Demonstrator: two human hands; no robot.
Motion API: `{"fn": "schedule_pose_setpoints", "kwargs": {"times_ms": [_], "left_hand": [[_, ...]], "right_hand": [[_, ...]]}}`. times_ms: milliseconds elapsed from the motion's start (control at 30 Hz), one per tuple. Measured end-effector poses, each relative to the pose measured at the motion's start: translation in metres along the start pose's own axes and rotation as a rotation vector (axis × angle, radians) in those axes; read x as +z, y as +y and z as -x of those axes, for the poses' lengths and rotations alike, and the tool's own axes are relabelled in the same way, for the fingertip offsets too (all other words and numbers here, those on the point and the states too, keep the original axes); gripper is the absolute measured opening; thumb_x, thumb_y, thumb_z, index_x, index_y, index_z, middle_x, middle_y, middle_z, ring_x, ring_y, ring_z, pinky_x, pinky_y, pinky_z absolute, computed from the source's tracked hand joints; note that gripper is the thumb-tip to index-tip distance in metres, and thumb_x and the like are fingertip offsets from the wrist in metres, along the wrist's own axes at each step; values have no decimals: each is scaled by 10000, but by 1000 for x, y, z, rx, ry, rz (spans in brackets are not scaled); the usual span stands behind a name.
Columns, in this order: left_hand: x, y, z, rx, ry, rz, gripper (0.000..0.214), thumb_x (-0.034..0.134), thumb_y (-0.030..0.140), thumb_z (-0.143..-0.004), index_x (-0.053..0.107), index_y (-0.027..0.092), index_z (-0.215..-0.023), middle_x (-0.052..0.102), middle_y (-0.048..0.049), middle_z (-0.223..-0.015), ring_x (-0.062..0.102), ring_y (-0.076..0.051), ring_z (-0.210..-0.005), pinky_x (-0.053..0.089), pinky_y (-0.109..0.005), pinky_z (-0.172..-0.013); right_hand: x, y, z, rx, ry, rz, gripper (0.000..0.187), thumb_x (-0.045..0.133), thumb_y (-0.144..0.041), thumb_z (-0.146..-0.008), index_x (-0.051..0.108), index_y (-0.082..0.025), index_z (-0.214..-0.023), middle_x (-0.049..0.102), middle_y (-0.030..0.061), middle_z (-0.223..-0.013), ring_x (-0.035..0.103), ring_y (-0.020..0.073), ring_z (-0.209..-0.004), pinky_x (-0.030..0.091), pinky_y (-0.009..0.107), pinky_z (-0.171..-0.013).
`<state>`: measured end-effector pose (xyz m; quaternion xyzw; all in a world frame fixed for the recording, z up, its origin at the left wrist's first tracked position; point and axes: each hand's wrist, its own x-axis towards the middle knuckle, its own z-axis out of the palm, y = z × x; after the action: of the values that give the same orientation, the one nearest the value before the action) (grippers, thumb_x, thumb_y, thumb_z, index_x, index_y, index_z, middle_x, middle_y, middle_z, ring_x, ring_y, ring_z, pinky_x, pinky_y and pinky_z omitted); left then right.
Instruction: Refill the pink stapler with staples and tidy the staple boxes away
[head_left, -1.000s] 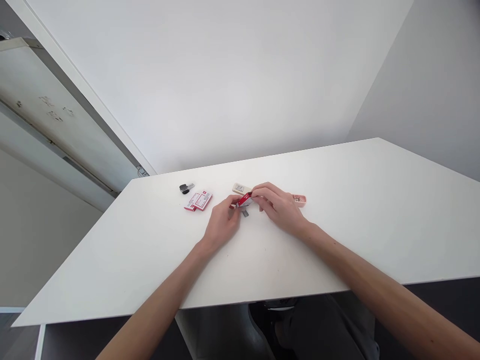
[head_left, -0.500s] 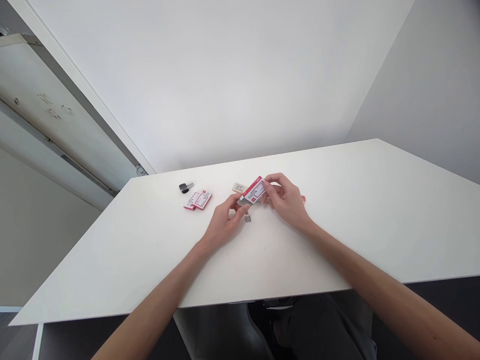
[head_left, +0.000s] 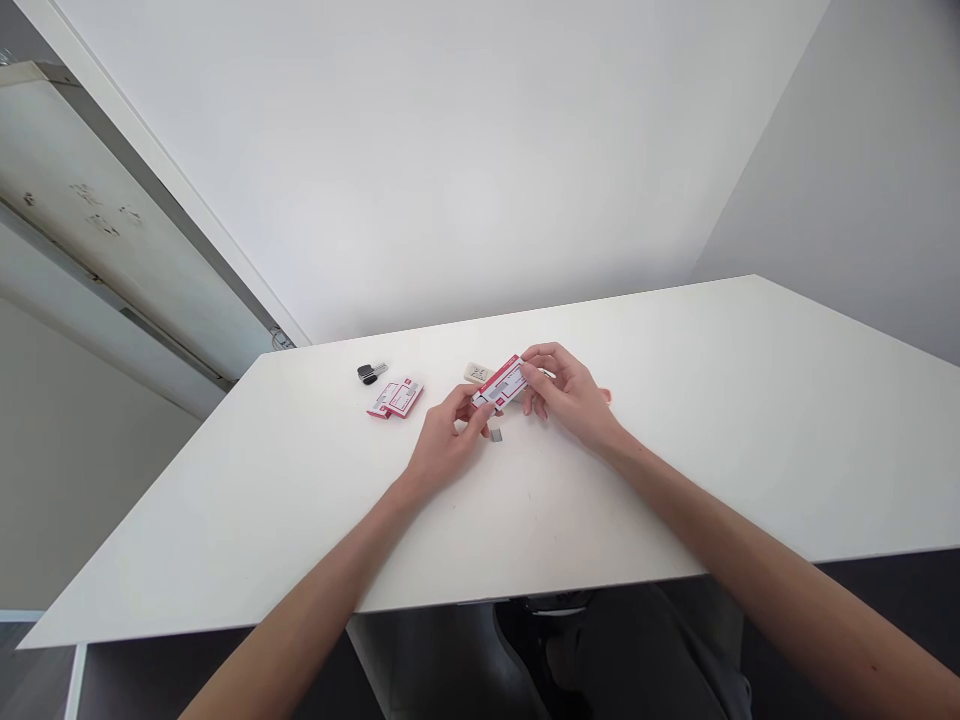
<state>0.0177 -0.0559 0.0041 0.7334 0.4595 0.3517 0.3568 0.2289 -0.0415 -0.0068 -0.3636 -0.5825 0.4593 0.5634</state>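
Note:
Between my two hands, a little above the table, is a small red-and-white printed box (head_left: 501, 385), tilted up to the right. My left hand (head_left: 450, 430) pinches its lower left end with thumb and fingers. The thumb and fingers of my right hand (head_left: 568, 392) are closed on its upper right end. Just below the box, by my left fingertips, a small grey block (head_left: 496, 435) lies on the table. Behind the box sits a cream-coloured piece with dark markings (head_left: 477, 373), partly covered. An orange-pink item (head_left: 605, 396) shows only its edge past my right hand.
Left of my hands, two more red-and-white boxes (head_left: 405, 397) lie overlapping on the white table (head_left: 675, 420). A black-handled item with a clear end (head_left: 370, 373) lies behind them. A white wall (head_left: 480, 180) rises along the table's far edge.
The box's left end, which showed a grey opening before, now looks closed, with my left thumb pressed on its face. Both hands have stayed nearly in place.

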Motion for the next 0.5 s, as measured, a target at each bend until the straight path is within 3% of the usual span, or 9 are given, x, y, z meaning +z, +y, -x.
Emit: {"fn": "schedule_pose_setpoints", "kwargs": {"times_ms": [133, 400, 500], "left_hand": [[0, 1, 1, 4, -15, 33, 326, 604, 494, -992, 637, 238, -1190, 782, -47, -995, 703, -168, -758, 543, -313, -725], [-1, 5, 2, -33, -54, 77, 372, 731, 463, -889, 631, 244, -1173, 774, -12, -845, 685, -171, -685, 548, -322, -698], [0, 7, 3, -25, -51, 96, 389, 720, 474, -901, 617, 249, -1202, 772, -17, -904, 685, -160, -700, 549, -308, -694]], "right_hand": [[-1, 0, 1, 14, -34, 23, 456, 641, -579, -968, 600, -291, -1319, 727, 20, -987, 649, 119, -585, 511, 267, -490], [2, -5, 7, 62, -125, 122, 431, 563, -572, -1016, 707, -278, -1295, 757, 27, -848, 670, 142, -568, 501, 279, -478], [2, -8, 8, 65, -139, 137, 429, 559, -568, -1020, 700, -283, -1309, 774, 41, -912, 686, 145, -574, 481, 278, -466]]}}
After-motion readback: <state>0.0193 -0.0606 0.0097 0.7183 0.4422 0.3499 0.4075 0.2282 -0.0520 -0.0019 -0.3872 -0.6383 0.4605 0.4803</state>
